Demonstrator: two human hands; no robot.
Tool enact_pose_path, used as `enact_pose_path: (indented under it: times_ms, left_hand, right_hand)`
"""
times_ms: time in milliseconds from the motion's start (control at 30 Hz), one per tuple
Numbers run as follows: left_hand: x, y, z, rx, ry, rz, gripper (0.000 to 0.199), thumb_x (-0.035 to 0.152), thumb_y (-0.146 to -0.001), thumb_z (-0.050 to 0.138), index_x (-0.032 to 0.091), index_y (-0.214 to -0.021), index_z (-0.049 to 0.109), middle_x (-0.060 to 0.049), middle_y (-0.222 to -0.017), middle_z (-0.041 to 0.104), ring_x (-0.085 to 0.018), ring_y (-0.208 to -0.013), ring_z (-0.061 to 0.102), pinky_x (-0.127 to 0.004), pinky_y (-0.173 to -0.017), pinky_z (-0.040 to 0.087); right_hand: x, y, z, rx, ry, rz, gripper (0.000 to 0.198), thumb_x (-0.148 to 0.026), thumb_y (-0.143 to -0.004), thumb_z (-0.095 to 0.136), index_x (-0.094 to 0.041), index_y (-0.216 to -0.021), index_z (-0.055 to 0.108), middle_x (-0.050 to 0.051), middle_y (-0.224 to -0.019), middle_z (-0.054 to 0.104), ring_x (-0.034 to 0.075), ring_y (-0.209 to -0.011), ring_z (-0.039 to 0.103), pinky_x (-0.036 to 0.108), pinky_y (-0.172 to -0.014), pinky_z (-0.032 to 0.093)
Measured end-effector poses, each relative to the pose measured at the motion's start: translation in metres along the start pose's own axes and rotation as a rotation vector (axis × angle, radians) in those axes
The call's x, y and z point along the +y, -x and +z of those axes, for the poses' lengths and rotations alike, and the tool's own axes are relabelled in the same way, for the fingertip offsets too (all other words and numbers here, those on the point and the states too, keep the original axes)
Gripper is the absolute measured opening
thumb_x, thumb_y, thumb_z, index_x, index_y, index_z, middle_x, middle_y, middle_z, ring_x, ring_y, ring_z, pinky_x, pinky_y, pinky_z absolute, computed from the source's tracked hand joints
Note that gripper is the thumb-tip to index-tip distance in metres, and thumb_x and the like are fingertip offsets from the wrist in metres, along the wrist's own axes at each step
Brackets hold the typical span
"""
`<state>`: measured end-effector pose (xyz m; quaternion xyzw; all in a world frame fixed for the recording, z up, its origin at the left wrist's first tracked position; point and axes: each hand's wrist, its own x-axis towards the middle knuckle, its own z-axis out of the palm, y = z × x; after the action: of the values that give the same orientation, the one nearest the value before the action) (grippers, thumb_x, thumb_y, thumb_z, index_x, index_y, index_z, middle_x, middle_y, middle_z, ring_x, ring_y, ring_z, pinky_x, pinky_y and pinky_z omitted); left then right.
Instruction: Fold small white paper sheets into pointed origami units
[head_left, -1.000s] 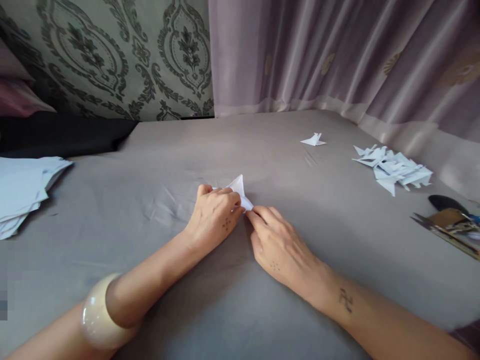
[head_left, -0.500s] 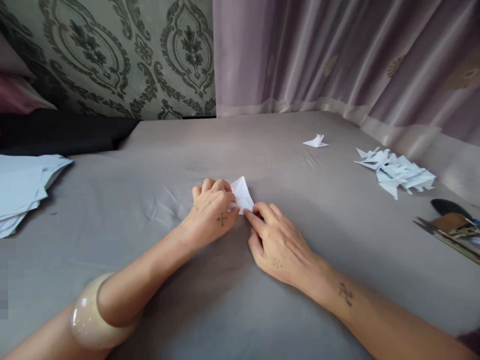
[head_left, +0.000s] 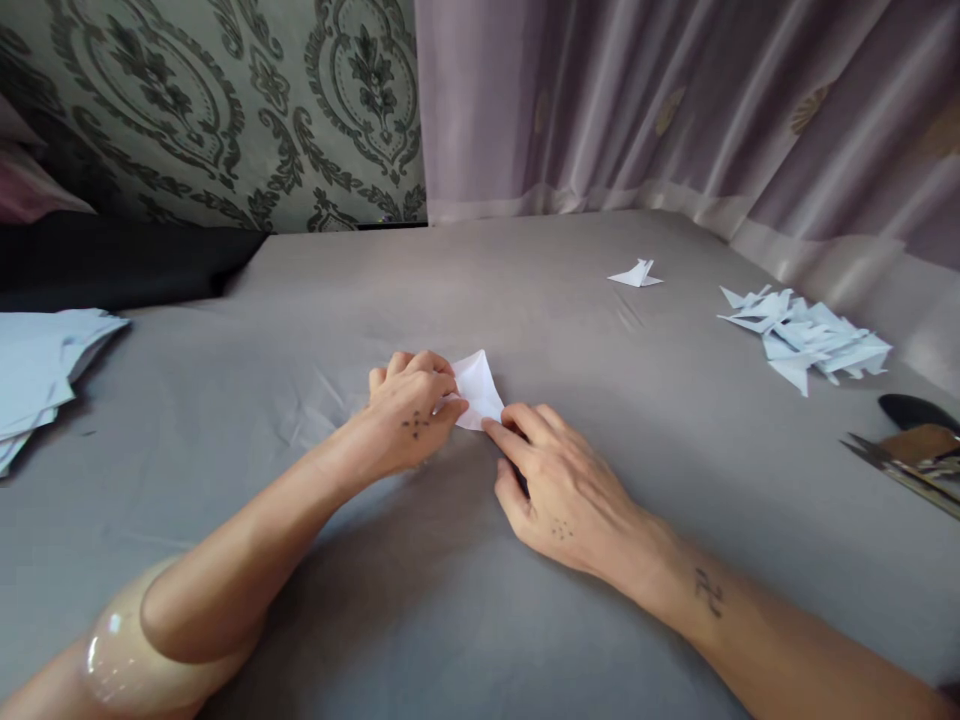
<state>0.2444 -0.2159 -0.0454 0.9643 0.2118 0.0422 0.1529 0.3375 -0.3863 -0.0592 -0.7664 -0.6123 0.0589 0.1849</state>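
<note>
A small white folded paper [head_left: 478, 388] lies on the grey cloth between my two hands, one corner pointing away from me. My left hand [head_left: 415, 405] is closed on its left side, thumb and fingers pinching the edge, and covers part of it. Against the near right corner rests the index fingertip of my right hand [head_left: 551, 475]; the hand lies low on the cloth with its fingers apart, pressing the corner rather than gripping it. A pale bangle [head_left: 124, 650] is on my left forearm.
One folded paper bird [head_left: 636, 274] stands far right of centre. A heap of folded paper birds [head_left: 814, 335] lies right of it, scissors [head_left: 892, 465] nearer. White paper sheets [head_left: 45, 365] are stacked at left, beneath a black cloth [head_left: 120, 262]. Curtain [head_left: 600, 110] hangs behind.
My left hand has shifted slightly left, drawing the paper's left edge with it, and more of the paper shows. My right hand stays nearly still. The view has turned a little.
</note>
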Motion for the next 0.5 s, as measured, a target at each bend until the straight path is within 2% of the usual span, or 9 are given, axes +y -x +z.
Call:
enact_pose_path:
  times_ms: [200, 367, 500]
  left_hand:
    - [0.0037, -0.0031, 0.0057, 0.056, -0.021, -0.079, 0.025, 0.029, -0.085, 0.047, 0.019, -0.074, 0.066, -0.009, -0.111, 0.065, -0.03, -0.1, 0.051, -0.047, -0.081, 0.041]
    - [0.0052, -0.003, 0.0053, -0.005, -0.008, -0.103, 0.024, 0.03, -0.083, 0.047, 0.019, -0.076, 0.067, -0.009, -0.115, 0.063, -0.033, -0.107, 0.049, -0.05, -0.087, 0.039]
    - [0.0055, -0.0012, 0.0032, 0.006, 0.01, -0.098, 0.021, 0.029, -0.083, 0.049, 0.02, -0.081, 0.068, -0.008, -0.115, 0.063, -0.032, -0.108, 0.05, -0.05, -0.089, 0.039]
  right_hand:
    - [-0.0026, -0.0009, 0.0042, -0.005, 0.057, -0.004, 0.041, -0.016, -0.087, 0.044, -0.016, -0.127, 0.055, 0.008, -0.103, 0.059, 0.022, -0.092, 0.05, 0.038, -0.081, 0.045]
    - [-0.0052, -0.0025, 0.0085, 0.023, 0.132, -0.047, 0.042, -0.019, -0.089, 0.043, -0.015, -0.129, 0.054, 0.009, -0.105, 0.059, 0.023, -0.092, 0.049, 0.039, -0.078, 0.044]
    - [-0.0034, 0.0001, 0.0077, 0.044, 0.144, -0.072, 0.038, -0.018, -0.09, 0.042, -0.014, -0.124, 0.057, 0.009, -0.104, 0.059, 0.022, -0.092, 0.049, 0.037, -0.076, 0.043]
